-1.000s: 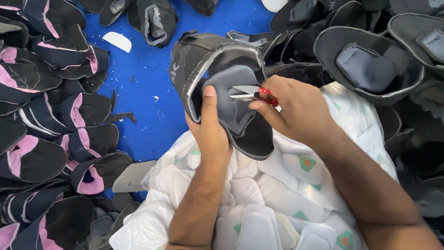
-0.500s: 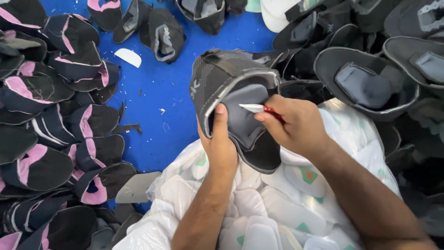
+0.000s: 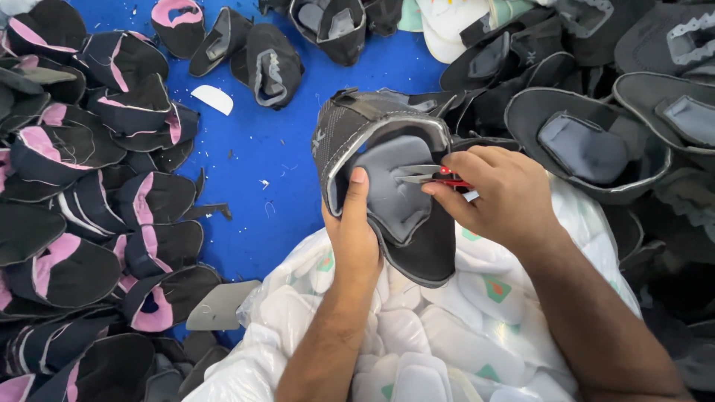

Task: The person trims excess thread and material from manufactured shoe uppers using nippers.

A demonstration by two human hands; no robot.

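Observation:
My left hand [image 3: 354, 237] grips a black shoe upper [image 3: 387, 186] with a grey inner lining, thumb pressed on the lining near its rim. My right hand [image 3: 503, 199] holds small red-handled snips [image 3: 436, 176], the metal blades resting on the grey lining just inside the upper's silver-edged opening. The upper is held over a clear plastic bag [image 3: 447, 335] of white insoles in my lap.
Black and pink shoe uppers [image 3: 89, 193] are piled on the left over a blue floor sheet [image 3: 268, 164]. Black uppers with grey lining [image 3: 588, 141] are heaped at the right and top. A white insole piece [image 3: 212, 99] lies loose on the blue sheet.
The view has shifted so the upper and both hands sit lower right in frame. My right hand has brought the snips' blades further onto the grey lining.

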